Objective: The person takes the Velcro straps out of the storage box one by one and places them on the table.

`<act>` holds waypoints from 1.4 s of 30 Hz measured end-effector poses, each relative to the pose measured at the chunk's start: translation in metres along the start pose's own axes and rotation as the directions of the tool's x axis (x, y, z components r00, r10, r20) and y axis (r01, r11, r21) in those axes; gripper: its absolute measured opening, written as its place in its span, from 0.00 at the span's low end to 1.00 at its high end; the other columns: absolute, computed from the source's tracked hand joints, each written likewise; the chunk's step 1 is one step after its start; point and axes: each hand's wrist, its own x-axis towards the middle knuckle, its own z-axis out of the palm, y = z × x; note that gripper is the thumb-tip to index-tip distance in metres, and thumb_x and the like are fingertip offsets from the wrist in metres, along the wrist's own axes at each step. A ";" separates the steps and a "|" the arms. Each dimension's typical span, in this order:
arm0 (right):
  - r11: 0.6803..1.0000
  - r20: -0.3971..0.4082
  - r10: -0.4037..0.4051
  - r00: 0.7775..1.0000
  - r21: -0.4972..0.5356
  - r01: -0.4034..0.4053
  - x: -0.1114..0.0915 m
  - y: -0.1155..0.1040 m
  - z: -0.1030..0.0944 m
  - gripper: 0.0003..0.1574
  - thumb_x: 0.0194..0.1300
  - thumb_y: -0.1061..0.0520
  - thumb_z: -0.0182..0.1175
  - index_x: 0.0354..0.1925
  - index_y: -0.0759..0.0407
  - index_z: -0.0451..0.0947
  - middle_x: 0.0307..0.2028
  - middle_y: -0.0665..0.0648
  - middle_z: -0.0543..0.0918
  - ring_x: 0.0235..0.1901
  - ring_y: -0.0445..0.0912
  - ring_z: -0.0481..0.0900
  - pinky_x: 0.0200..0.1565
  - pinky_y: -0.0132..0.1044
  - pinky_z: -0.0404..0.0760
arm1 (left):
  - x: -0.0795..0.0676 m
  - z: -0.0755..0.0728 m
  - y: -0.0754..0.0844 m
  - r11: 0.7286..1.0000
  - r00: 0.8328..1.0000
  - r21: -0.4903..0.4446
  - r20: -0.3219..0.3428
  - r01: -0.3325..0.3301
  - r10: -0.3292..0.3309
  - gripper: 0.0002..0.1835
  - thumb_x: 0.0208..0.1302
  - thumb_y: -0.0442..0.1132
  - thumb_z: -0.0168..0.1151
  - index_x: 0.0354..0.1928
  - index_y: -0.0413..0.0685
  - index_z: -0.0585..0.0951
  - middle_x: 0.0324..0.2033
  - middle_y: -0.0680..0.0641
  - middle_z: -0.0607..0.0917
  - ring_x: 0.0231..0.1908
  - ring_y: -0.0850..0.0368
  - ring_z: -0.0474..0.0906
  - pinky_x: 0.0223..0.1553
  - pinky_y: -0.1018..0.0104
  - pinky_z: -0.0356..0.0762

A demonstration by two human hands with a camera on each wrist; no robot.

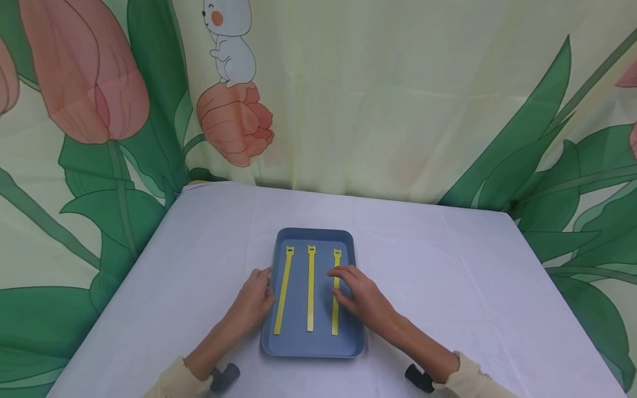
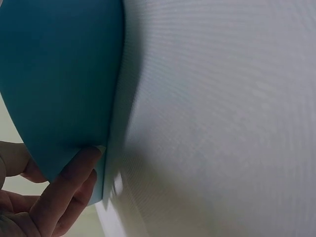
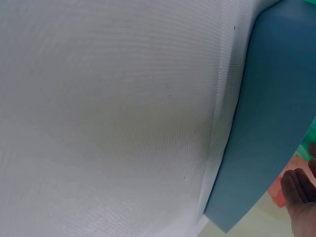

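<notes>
A blue-grey tray (image 1: 312,347) lies on the white cloth. In it lie three yellow hook-and-loop cable ties with slotted heads at the far end: a slightly slanted left tie (image 1: 283,290), a middle tie (image 1: 311,290) and a right tie (image 1: 335,326). My left hand (image 1: 255,298) grips the tray's left wall; the left wrist view shows fingers (image 2: 74,182) against its outer side and the thumb side beyond the rim. Over the right tie is my right hand (image 1: 365,298), thumb and fingers apart, nothing between them. Part of that tie is hidden behind the fingers.
A white cloth (image 1: 448,287) covers the table around the tray. Behind the table hangs a curtain (image 1: 373,99) printed with tulips and a white animal. Dark wrist cameras (image 1: 419,378) sit near the sleeves.
</notes>
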 end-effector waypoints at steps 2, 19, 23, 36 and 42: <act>1.000 0.007 -0.004 1.000 0.005 0.004 0.000 0.000 0.000 0.27 0.51 0.65 0.70 0.51 0.60 0.76 0.47 0.53 0.77 0.50 0.44 0.76 0.49 0.35 0.76 | 0.000 0.000 0.000 1.000 1.000 -0.002 0.004 0.004 -0.004 0.28 0.57 0.25 0.58 0.61 0.27 0.66 0.37 0.45 0.73 0.33 0.59 0.71 0.36 0.67 0.77; 1.000 0.011 0.022 1.000 -0.022 -0.021 0.005 -0.004 -0.004 0.26 0.52 0.64 0.70 0.51 0.59 0.77 0.46 0.52 0.78 0.49 0.43 0.77 0.49 0.34 0.76 | 0.001 0.005 -0.001 0.999 0.999 0.014 0.011 0.037 -0.037 0.28 0.59 0.26 0.57 0.62 0.28 0.65 0.36 0.46 0.72 0.32 0.59 0.70 0.36 0.67 0.76; 0.999 0.012 0.021 1.000 -0.028 -0.021 0.007 -0.004 -0.004 0.26 0.51 0.65 0.70 0.51 0.58 0.77 0.47 0.52 0.79 0.49 0.43 0.77 0.49 0.33 0.76 | 0.003 0.005 0.001 0.999 0.999 0.001 0.017 0.046 -0.046 0.27 0.60 0.26 0.56 0.62 0.27 0.65 0.38 0.44 0.72 0.32 0.59 0.71 0.37 0.67 0.77; 1.000 0.042 -0.003 0.999 -0.009 0.003 0.011 -0.005 0.000 0.27 0.52 0.65 0.69 0.52 0.59 0.76 0.47 0.53 0.79 0.50 0.44 0.77 0.49 0.34 0.76 | 0.002 0.003 0.002 0.999 0.999 0.019 0.006 0.048 -0.048 0.28 0.60 0.27 0.58 0.63 0.28 0.65 0.38 0.44 0.72 0.32 0.59 0.70 0.35 0.68 0.76; 1.000 0.054 -0.022 0.998 -0.010 0.022 0.011 -0.006 0.002 0.26 0.52 0.66 0.69 0.51 0.61 0.77 0.47 0.53 0.78 0.50 0.45 0.77 0.49 0.34 0.77 | 0.003 0.004 0.002 0.998 0.998 0.020 0.023 0.066 -0.067 0.28 0.60 0.27 0.57 0.63 0.28 0.65 0.38 0.45 0.72 0.31 0.60 0.71 0.35 0.69 0.76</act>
